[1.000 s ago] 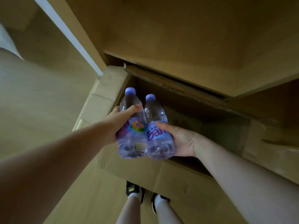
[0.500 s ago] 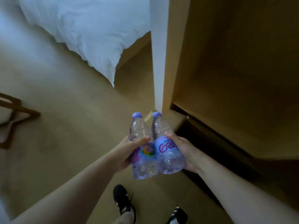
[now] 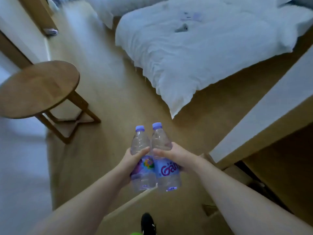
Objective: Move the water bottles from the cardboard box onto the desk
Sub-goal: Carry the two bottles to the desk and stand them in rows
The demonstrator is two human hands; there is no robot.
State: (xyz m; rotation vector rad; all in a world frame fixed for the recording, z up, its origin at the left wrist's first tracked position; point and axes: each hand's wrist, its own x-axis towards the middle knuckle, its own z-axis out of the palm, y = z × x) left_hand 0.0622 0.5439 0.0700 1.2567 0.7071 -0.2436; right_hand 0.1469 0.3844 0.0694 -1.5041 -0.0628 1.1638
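Head view shows two water bottles, the left bottle point(image 3: 142, 160) and the right bottle point(image 3: 165, 158), held upright and touching side by side in the air above the floor point(image 3: 105, 102). Left hand point(image 3: 131, 161) curls round the left bottle, and right hand point(image 3: 176, 156) curls round the right bottle. Right of the hands runs the desk point(image 3: 264, 112) edge. Beyond the hands lies a bed point(image 3: 194, 53) with white bedding. Left of the hands stands a round wooden stool point(image 3: 37, 89). Below the hands, a black shoe point(image 3: 147, 223) shows.

Desk point(image 3: 264, 106) cut by right edge; small dark object on bed point(image 3: 182, 28) blurred, unidentifiable.
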